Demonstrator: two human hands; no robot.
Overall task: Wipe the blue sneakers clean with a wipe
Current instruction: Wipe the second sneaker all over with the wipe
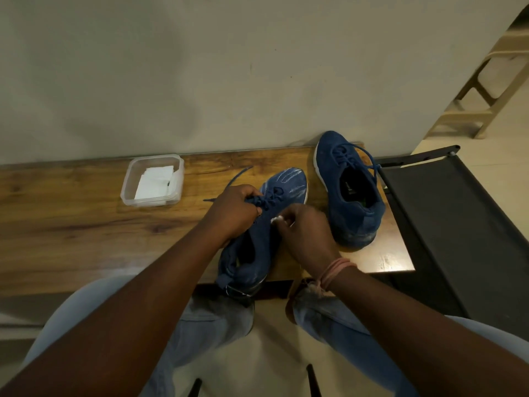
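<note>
Head view, left hand [233, 209] grip on blue sneaker [259, 224] laces, right hand [306, 233] pinching white wipe [277, 219]

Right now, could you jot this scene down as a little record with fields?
place: wooden table against a wall
near sneaker: in front of the person, heel over the table edge
left hand: grips its laces
right hand: pinches a white wipe against its side
far sneaker: untouched, to the right
tub: clear, holding white wipes
</note>
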